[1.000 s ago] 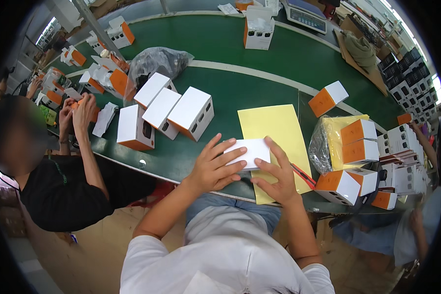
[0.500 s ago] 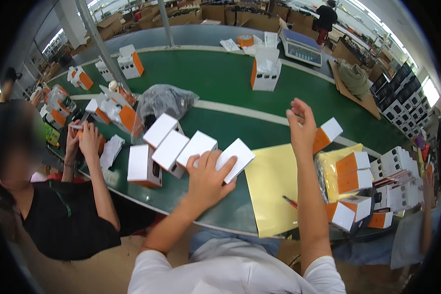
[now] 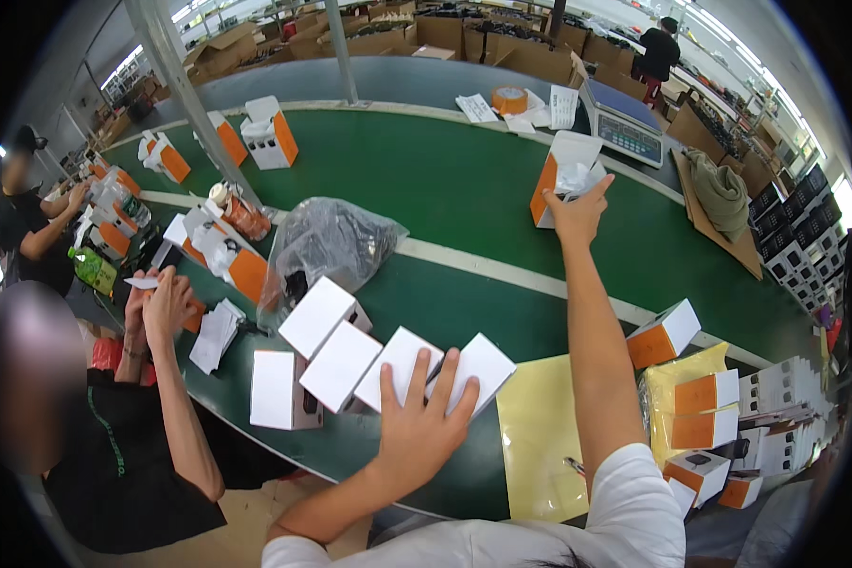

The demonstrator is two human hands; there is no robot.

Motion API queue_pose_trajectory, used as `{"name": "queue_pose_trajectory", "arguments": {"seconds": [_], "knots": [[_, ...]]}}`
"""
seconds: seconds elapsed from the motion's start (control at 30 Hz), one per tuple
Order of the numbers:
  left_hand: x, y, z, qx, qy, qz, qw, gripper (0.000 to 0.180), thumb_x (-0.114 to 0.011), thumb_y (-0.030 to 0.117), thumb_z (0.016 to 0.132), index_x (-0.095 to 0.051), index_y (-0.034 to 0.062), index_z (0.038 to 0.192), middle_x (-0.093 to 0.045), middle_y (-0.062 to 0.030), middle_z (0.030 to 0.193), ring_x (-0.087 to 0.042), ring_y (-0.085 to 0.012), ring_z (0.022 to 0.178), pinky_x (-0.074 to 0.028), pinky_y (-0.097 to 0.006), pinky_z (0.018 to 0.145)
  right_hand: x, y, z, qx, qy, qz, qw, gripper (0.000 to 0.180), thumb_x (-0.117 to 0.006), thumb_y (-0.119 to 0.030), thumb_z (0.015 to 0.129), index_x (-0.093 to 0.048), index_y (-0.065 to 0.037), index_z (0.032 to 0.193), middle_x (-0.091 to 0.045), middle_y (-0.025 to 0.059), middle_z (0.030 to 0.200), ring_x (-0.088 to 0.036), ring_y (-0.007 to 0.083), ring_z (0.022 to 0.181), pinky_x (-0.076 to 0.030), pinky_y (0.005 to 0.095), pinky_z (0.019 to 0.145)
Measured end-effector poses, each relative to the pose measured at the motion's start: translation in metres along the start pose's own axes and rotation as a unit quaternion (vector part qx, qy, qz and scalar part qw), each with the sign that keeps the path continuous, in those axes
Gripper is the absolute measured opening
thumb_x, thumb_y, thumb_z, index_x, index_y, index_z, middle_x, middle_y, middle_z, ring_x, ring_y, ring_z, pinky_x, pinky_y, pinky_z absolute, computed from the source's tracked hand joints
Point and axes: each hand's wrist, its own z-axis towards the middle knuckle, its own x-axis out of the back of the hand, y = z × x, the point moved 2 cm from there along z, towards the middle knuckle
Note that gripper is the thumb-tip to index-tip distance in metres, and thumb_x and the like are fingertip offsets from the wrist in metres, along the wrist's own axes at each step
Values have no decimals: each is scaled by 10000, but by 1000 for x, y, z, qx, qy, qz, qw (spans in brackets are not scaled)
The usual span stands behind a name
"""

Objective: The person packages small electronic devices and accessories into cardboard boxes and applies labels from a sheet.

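1. Head view: the left hand [image 3: 424, 431] lies flat on the green bench [image 3: 464, 199], fingers spread wide over two white boxes [image 3: 445, 371], holding nothing.
2. Those boxes end a row of white boxes just left of the yellow sheet [image 3: 540, 445].
3. The right hand [image 3: 577, 213] reaches far past the yellow sheet and touches an open orange and white box [image 3: 560, 175]; I cannot tell if it grips.

Under the left hand [image 3: 424, 426] lies a row of boxes [image 3: 369, 364] on the table [image 3: 464, 199], a bag [image 3: 327, 241] behind them. The right hand [image 3: 577, 213] touches an open box [image 3: 560, 180]; a sheet [image 3: 540, 445] lies between the hands.
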Motion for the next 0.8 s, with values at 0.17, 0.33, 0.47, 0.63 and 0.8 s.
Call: {"name": "queue_pose_trajectory", "arguments": {"seconds": [0.17, 0.33, 0.47, 0.63, 0.8], "knots": [[-20, -9, 32, -13, 60, 82, 995, 742, -840, 266, 697, -602, 241, 1398, -449, -104, 1593, -424, -459, 1418, -294, -775, 1067, 97, -23, -45, 108, 41, 115, 987, 1360, -903, -401, 718, 21, -37, 1647, -280, 322, 1590, -411, 448, 1428, -414, 497, 1130], [-36, -25, 72, 35, 72, 97, 992, 778, -833, 245, 744, -527, 209, 1458, -434, -105, 1580, -379, -453, 1443, -301, -768, 1076, 225, -57, -149, 136, -68, 236, 960, 1336, -921, -305, 734, 8, -20, 1650, -161, 277, 1680, -286, 374, 1527, -308, 455, 1219], [-2, -5, 48, -35, 104, 3, 994, 596, -752, 178, 858, -543, 138, 1415, -442, -143, 1566, -410, -421, 1416, -347, -668, 1105, 272, -33, -257, 120, -140, 304, 935, 1421, -974, -277, 659, 11, -1, 1647, -183, 273, 1670, -273, 372, 1531, -289, 442, 1228], [-9, 44, -69, 41, 170, -659, 731, 392, -625, 199, 997, -516, 3, 1319, -524, -219, 1301, -504, -310, 1234, -405, -418, 1068, 254, 8, -360, 47, -114, 214, 969, 1424, -982, -306, 645, -17, 47, 1631, -270, 304, 1597, -336, 414, 1479, -326, 467, 1194], [-5, 61, -81, 13, 169, -487, 857, 432, -738, 248, 920, -546, 22, 1234, -556, -182, 1239, -546, -323, 1158, -431, -419, 1024, 256, 33, -387, 105, -145, 177, 968, 932, -883, -257, 795, -359, 2, 1522, -383, 264, 1511, -404, 421, 1407, -366, 494, 1151]]}}
